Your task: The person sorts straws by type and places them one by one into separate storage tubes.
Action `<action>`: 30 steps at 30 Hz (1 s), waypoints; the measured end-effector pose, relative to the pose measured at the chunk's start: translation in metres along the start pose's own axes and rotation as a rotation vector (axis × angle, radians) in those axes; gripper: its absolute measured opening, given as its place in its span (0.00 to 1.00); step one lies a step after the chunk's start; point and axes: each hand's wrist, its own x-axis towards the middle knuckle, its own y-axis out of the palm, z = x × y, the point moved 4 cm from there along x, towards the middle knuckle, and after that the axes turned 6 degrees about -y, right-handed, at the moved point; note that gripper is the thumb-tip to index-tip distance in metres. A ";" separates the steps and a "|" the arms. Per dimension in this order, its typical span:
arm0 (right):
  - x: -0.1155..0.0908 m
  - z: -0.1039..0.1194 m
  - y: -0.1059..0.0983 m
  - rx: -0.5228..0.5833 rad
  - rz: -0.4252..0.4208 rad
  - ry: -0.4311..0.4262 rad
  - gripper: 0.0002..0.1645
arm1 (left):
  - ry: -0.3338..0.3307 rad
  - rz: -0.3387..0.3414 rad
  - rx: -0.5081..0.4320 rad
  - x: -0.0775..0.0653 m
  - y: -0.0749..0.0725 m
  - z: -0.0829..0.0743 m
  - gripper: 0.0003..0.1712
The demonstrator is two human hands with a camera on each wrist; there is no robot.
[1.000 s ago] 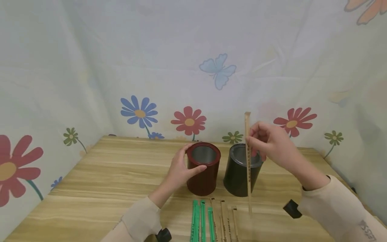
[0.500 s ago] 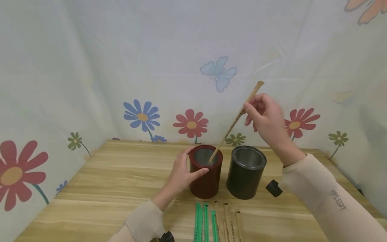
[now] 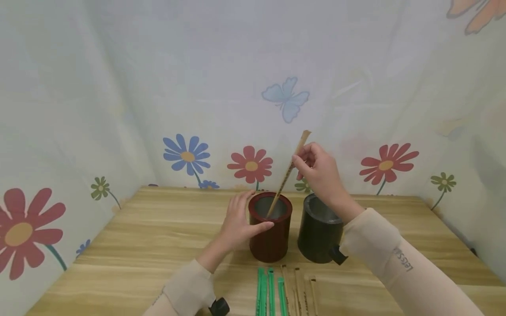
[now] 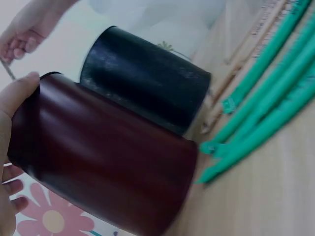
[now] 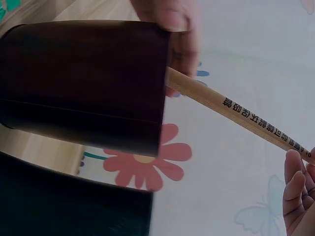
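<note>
My right hand [image 3: 321, 173] pinches a brown paper-wrapped straw [image 3: 287, 175] near its upper part. The straw slants down to the left, its lower end inside the mouth of a dark red canister [image 3: 270, 241]. Printed characters run along the wrapper in the right wrist view. My left hand [image 3: 237, 226] grips the red canister near its rim, thumb in front and fingers round the far left side. Right beside it stands a black canister [image 3: 314, 237], partly covered by my right wrist in the head view.
Several green wrapped straws [image 3: 262, 292] and several brown wrapped straws [image 3: 298, 289] lie side by side on the wooden table [image 3: 158, 245], in front of the canisters. A cloth [image 3: 221, 87] printed with flowers and butterflies hangs behind.
My right hand has carried the straw left from over the black canister to the red one, rising and then lowering it into the mouth. The left hand keeps its grip.
</note>
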 end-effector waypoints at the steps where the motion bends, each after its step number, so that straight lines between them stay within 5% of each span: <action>1: -0.002 -0.002 0.005 0.009 0.011 0.012 0.11 | 0.002 0.015 0.005 0.001 -0.001 0.000 0.53; 11: -0.012 -0.014 0.042 -0.022 0.140 0.046 0.09 | -0.025 0.081 0.000 0.006 -0.001 0.003 0.53; 30: -0.021 -0.033 0.059 -0.285 0.359 0.272 0.11 | 0.015 0.049 -0.044 0.006 0.003 0.005 0.49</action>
